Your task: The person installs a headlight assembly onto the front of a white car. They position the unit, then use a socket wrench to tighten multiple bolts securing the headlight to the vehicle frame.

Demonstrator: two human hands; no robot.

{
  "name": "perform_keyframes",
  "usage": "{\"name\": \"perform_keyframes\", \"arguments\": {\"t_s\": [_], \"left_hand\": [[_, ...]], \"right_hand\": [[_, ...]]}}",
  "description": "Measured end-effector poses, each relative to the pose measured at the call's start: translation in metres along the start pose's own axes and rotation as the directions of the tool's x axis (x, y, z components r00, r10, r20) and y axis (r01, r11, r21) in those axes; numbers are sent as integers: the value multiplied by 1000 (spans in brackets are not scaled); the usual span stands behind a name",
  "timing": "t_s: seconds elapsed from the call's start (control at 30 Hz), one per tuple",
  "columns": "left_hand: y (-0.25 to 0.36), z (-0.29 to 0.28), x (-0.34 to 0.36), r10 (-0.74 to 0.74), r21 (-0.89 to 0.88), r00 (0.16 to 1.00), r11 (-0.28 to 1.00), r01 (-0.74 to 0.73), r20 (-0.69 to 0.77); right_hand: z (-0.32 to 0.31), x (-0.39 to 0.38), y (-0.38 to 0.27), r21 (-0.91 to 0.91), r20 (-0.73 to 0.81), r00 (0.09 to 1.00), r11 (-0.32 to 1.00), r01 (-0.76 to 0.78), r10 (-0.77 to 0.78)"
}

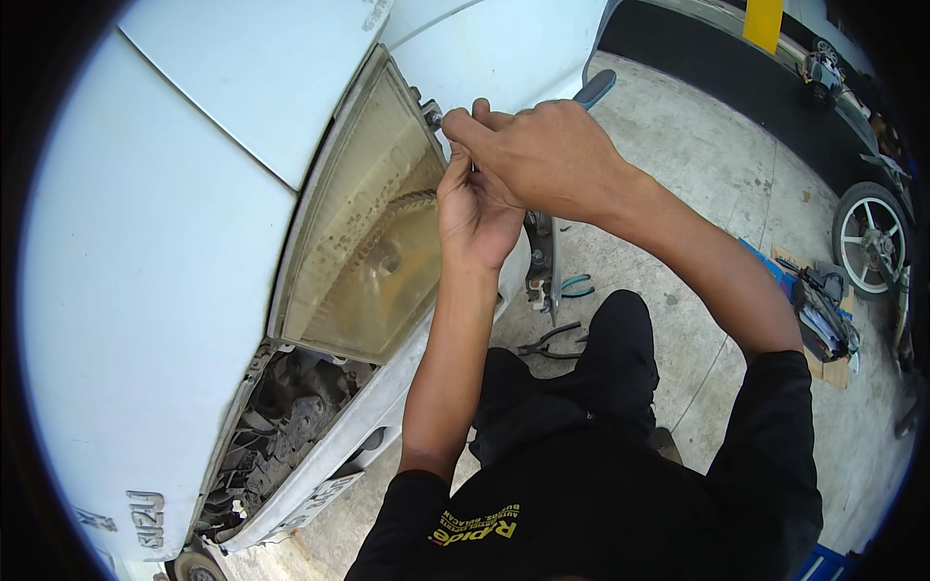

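Note:
My right hand (528, 155) is closed over a tool with a blue-and-dark handle (595, 85), which sticks out past the knuckles, beside a small metal fitting (431, 114) at the headlight's upper corner. Just below it, my left hand (477, 213) is turned palm up with fingers curled; what they hold is hidden. Both hands are at the right edge of a yellowed, cloudy headlight (358, 261) on a white vehicle (155, 252). Below the headlight is an open cavity (295, 416) with dark, dirty parts, bordered by a pale bumper (412, 373).
Loose metal parts (542, 271) hang beside the bumper. Teal pliers (578, 290) and dark pliers (547, 344) lie on the concrete floor (678, 136) near my knees. At right are a cluttered pile on cardboard (814, 315) and a white-spoked wheel (867, 232); a yellow post (762, 21) stands behind.

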State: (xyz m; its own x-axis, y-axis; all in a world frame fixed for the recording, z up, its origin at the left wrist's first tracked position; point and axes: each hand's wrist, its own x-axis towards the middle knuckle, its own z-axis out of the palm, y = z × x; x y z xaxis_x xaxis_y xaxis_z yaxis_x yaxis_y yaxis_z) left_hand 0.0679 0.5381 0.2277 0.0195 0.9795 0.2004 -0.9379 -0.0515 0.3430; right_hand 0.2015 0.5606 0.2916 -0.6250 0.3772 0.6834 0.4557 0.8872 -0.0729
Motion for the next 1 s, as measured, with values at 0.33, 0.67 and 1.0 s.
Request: {"name": "perform_keyframes", "arguments": {"t_s": [0.33, 0.67, 1.0], "left_hand": [[4, -1, 7, 13, 97, 1000, 995, -12, -8], [6, -15, 12, -51, -98, 977, 993, 73, 208], [1, -14, 10, 3, -92, 987, 996, 13, 163]], "right_hand": [[12, 7, -20, 872, 201, 794, 264, -412, 574], [17, 5, -25, 936, 155, 774, 159, -314, 614], [9, 0, 5, 507, 35, 982, 844, -175, 183]]}}
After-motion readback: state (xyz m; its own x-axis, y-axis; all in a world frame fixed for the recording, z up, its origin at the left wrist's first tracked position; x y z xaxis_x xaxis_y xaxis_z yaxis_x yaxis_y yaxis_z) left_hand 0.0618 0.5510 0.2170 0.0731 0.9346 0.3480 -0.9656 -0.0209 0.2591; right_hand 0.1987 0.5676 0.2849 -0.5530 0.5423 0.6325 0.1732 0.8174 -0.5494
